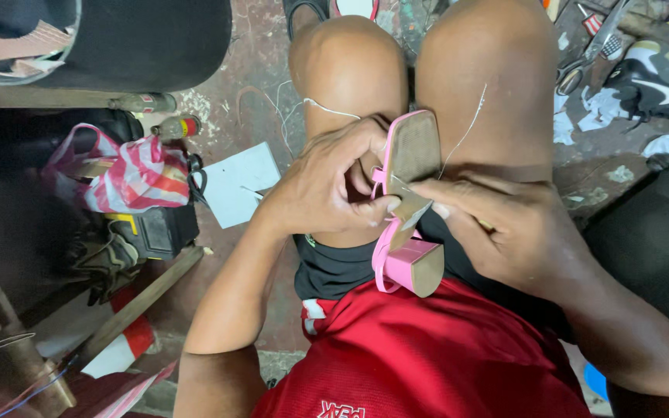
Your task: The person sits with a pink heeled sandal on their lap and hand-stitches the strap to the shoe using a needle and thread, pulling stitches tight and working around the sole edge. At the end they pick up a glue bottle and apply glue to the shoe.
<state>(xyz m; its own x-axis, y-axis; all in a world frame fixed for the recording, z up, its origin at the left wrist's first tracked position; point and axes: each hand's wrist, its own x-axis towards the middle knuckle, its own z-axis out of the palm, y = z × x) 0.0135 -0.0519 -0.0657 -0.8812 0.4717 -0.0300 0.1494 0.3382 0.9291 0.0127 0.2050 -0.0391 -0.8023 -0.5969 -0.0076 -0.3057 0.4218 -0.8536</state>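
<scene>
Pink sandal held sole-up between my knees.
My left hand closed on its strap side; my right hand pinches the sole at 3 o'clock; white thread trails toward 12.

I read this as a small shoe-repair workshop, set up low to the ground rather than at a bench. I see a worn, stained concrete floor littered with bits of white thread and torn paper scraps. Scissors lie among other hand tools at the upper right, next to a black and white sneaker. A pink block-heeled sandal sits sole-up on the worker's lap. To the left I make out a striped plastic bag, a dark box, rough wooden boards and a square white sheet lying on the floor.
</scene>
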